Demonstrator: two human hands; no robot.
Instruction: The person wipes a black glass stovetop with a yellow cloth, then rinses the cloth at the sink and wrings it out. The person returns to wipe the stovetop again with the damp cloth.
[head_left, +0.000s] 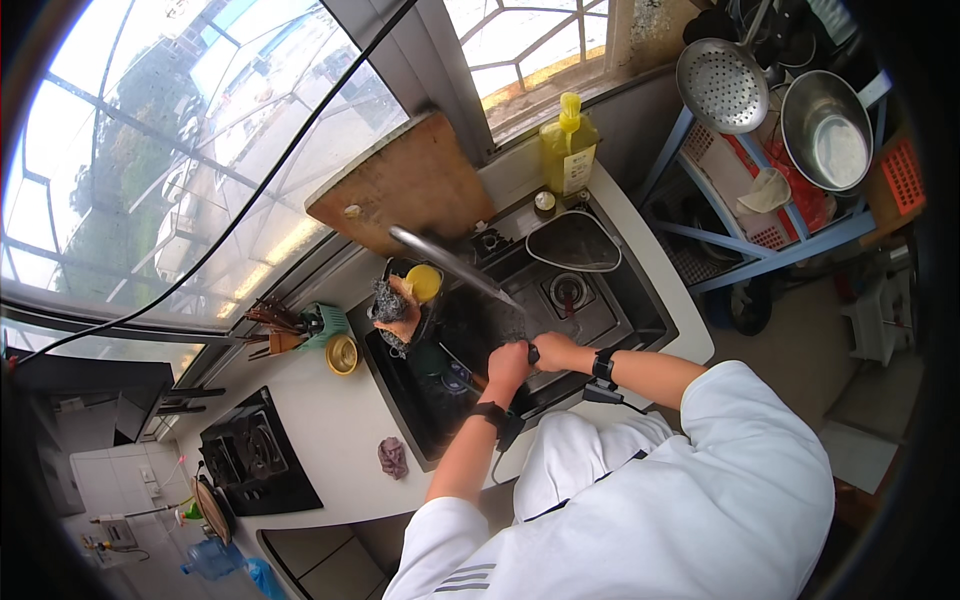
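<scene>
Both my hands are over the dark sink (658, 330), below the metal faucet (457, 264), with water falling close by them. My left hand (510, 364) is curled around a dark handle (533, 354), whose rounded end sticks out toward the right. Against that end is my right hand (559, 351), its fingers bent; whether it grips the handle is hidden. What the handle belongs to cannot be made out. Left of my hands, dark wet items, one with a blue pattern (455, 377), lie in the sink. The drain strainer (568, 294) shows beyond my right hand.
Steel wool (390, 300) and a yellow round item (424, 283) sit at the sink's left rim. Behind stand a cutting board (409, 184) and a yellow soap bottle (568, 154). A crumpled cloth (392, 458) and gas stove (259, 454) are left; a blue rack (750, 262) is right.
</scene>
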